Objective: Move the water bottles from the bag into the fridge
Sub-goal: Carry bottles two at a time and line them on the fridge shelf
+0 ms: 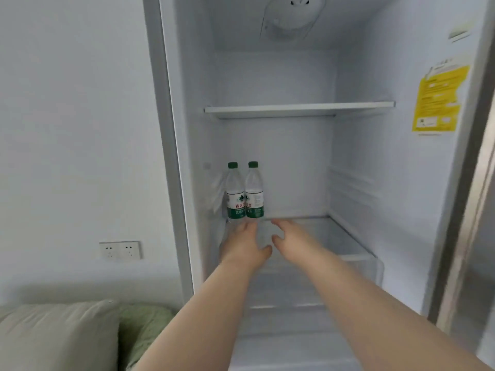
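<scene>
Two clear water bottles with green caps and green-white labels stand upright side by side at the back left of the fridge's glass shelf: the left bottle and the right bottle. My left hand reaches into the fridge just below and in front of them, fingers straight, holding nothing. My right hand lies beside it over the shelf, fingers relaxed and empty. No bag is in view.
The open fridge has an upper white shelf and a clear drawer below the glass shelf. A yellow sticker marks the right inner wall. A wall socket and a green-grey cushion lie to the left.
</scene>
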